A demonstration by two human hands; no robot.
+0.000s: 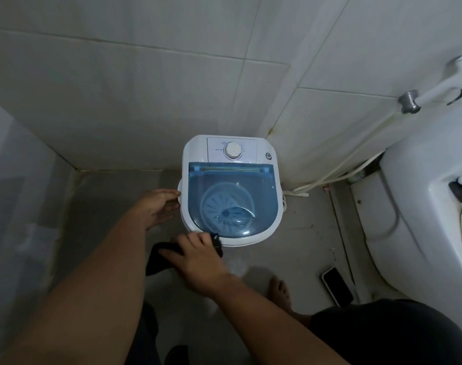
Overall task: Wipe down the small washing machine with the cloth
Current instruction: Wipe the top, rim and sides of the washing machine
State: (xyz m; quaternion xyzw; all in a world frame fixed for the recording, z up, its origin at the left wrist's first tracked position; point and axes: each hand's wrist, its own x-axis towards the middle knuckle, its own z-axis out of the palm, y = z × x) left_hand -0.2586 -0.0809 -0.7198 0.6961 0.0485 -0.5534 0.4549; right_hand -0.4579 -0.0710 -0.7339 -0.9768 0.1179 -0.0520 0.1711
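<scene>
Much of the dark cloth (158,259) is covered by the right hand (198,262), so the grip on it cannot be made out, and the lower front and sides of the small washing machine (231,191) are hidden beneath its own top. The lettering around the dial (233,150) is too small to be read. The toilet (419,206) and the wall pipe (440,85) are cut off by the right edge, and the phone (337,287) on the floor is partly blurred.
</scene>
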